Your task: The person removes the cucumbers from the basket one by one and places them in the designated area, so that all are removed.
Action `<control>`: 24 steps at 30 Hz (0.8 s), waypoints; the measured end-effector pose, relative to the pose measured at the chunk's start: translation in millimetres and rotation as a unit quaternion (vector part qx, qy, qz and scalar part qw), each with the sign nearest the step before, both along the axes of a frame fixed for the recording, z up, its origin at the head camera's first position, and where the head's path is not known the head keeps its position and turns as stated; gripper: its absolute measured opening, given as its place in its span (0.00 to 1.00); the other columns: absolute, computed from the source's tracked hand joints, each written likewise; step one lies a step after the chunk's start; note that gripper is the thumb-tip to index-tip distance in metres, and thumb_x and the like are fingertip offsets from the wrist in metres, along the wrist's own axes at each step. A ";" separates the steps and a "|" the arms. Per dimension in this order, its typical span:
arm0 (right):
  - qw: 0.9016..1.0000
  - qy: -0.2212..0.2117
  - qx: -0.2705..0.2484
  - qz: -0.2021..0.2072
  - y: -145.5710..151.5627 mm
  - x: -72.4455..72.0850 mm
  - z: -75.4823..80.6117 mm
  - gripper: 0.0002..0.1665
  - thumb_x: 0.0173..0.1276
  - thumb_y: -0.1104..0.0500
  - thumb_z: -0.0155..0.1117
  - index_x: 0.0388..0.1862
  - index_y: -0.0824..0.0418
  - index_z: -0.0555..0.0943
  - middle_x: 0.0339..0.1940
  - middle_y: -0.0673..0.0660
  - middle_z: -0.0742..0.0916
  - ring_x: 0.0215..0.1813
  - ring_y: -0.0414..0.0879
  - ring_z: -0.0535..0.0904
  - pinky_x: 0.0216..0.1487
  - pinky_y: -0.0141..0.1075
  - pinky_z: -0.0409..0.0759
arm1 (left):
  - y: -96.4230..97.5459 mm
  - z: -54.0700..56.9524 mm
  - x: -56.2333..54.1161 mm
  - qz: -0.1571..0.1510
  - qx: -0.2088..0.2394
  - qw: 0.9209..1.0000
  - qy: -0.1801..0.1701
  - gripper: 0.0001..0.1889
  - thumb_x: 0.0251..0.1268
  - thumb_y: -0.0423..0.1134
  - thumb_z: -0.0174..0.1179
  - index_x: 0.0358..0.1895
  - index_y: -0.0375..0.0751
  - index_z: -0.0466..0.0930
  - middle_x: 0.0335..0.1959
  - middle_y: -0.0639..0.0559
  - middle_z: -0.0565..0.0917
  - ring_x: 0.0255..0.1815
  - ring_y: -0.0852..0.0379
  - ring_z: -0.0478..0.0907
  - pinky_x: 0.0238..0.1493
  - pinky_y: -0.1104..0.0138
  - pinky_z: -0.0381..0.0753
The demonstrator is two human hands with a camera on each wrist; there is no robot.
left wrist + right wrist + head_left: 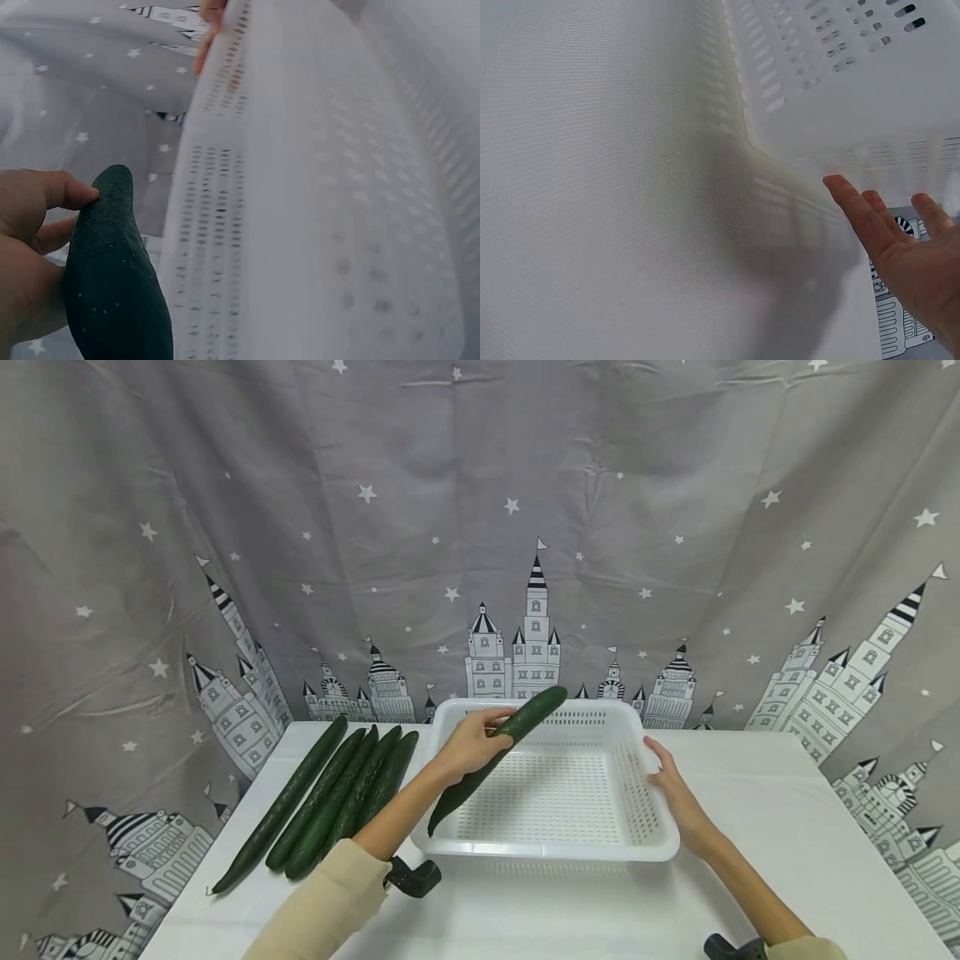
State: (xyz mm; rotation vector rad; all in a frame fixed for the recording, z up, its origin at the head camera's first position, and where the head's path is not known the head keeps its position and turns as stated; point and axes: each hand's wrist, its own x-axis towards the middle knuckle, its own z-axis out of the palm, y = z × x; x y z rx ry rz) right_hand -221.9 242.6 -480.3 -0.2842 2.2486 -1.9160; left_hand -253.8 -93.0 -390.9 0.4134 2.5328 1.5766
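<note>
My left hand (474, 745) grips a dark green cucumber (534, 710) around its middle. The cucumber hangs slantwise over the left part of a white plastic basket (555, 850), its far end up and to the right. In the left wrist view, the thumb and fingers press on the cucumber (116, 277) from one side, beside the slotted basket wall (210, 217). At the basket's right side is my right hand (678, 797). Its fingers look extended against the outer wall in the right wrist view, where the hand (907, 247) shows below the basket corner.
Several more cucumbers (322, 810) lie side by side on the white table (757, 810), left of the basket. A grey curtain (420, 460) printed with stars and castles hangs behind the table's far edge. Each wrist carries a black device (414, 877).
</note>
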 end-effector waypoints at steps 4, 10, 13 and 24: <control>1.000 0.000 0.000 0.002 0.1 1.0 2.3 0.40 0.77 0.57 0.31 0.83 0.50 0.33 0.80 0.71 0.45 0.75 0.74 0.50 0.65 0.60 0.65 | -20.3 16.3 3.7 0.017 0.015 1.000 0.010 0.27 0.69 0.30 0.57 0.71 0.40 0.71 0.60 0.36 0.79 0.57 0.43 0.79 0.51 0.52 0.80; 1.000 -0.007 -0.003 -0.002 -1.0 0.9 2.9 0.40 0.77 0.58 0.31 0.83 0.50 0.33 0.80 0.70 0.45 0.75 0.74 0.50 0.66 0.60 0.64 | -57.2 27.4 6.8 0.040 0.021 0.999 0.013 0.27 0.70 0.31 0.56 0.73 0.38 0.68 0.63 0.33 0.76 0.58 0.40 0.77 0.55 0.48 0.77; 1.000 -0.013 -0.004 -0.003 -1.3 1.1 3.2 0.40 0.76 0.58 0.31 0.83 0.50 0.33 0.80 0.70 0.45 0.76 0.74 0.50 0.66 0.61 0.64 | -77.4 27.4 7.2 0.058 0.013 0.998 0.013 0.28 0.72 0.31 0.56 0.74 0.38 0.66 0.66 0.32 0.73 0.63 0.38 0.73 0.60 0.46 0.74; 1.000 -0.015 -0.001 -0.009 -1.9 1.8 4.8 0.41 0.76 0.58 0.32 0.83 0.49 0.34 0.81 0.69 0.44 0.76 0.73 0.49 0.65 0.60 0.64 | -161.2 17.9 11.7 0.127 -0.004 0.992 0.010 0.29 0.74 0.31 0.54 0.76 0.36 0.61 0.71 0.27 0.63 0.71 0.32 0.62 0.67 0.40 0.63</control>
